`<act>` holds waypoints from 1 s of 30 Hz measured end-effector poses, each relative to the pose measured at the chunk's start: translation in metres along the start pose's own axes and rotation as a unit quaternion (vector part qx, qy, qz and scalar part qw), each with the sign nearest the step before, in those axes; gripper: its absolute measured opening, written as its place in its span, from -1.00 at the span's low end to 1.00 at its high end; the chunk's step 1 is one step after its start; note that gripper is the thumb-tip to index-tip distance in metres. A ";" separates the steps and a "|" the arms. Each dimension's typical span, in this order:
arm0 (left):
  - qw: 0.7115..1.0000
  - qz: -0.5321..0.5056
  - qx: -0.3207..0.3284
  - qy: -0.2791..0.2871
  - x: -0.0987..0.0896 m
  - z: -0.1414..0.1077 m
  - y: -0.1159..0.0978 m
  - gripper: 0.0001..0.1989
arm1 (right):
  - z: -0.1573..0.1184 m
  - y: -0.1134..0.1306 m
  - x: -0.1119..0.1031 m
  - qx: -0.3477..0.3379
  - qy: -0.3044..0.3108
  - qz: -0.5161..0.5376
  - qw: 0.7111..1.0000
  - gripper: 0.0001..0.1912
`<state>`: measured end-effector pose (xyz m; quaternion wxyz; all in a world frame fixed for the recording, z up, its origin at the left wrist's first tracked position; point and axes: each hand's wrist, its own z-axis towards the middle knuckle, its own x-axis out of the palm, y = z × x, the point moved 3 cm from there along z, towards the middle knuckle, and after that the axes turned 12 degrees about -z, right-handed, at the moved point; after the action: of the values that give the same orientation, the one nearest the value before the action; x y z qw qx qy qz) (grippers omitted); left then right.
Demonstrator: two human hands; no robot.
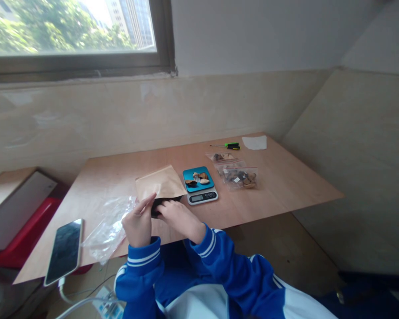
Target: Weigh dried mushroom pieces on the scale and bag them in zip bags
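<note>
A brown kraft paper bag (161,182) lies near the table's front edge, its dark mouth facing me. My left hand (138,223) pinches the left side of that mouth between thumb and fingers. At the opening, my right hand (179,218) has its fingers curled together, the tips hidden in the dark inside; what they hold cannot be made out. Just right of the bag stands a kitchen scale (204,196) with a blue platform. Several brown and pale dried pieces (199,178) rest on it.
Zip bags (241,177) of dried pieces lie right of the scale. Behind them are a green-and-black screwdriver (232,145) and white paper (254,142). To the left sit a crumpled clear plastic bag (108,228) and a phone (64,250) with a white cable (64,292).
</note>
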<state>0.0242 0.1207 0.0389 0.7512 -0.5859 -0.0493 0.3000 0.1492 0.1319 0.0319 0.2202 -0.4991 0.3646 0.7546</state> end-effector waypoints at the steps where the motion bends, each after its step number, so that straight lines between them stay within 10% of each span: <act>1: 1.000 0.001 -0.003 -0.001 -0.001 0.000 0.000 -0.80 | -0.005 0.002 -0.009 -0.002 0.008 0.023 1.000 -0.78; 10: 1.000 -0.009 -0.002 0.003 -0.002 0.000 0.001 -0.80 | -0.044 -0.057 -0.092 0.014 0.014 0.347 0.938 -0.70; 18: 1.000 -0.019 -0.002 0.005 0.000 0.000 0.003 -0.79 | 0.015 -0.160 -0.036 0.180 -0.102 0.165 0.964 -0.70; 30: 0.999 -0.033 -0.028 -0.012 -0.008 0.005 0.007 -0.78 | 0.036 -0.165 -0.016 0.202 -0.083 0.063 0.974 -0.89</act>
<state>0.0120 0.1221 0.0362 0.7434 -0.6012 -0.0857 0.2803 0.2491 0.2652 0.0002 0.2978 -0.3558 0.5210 0.7164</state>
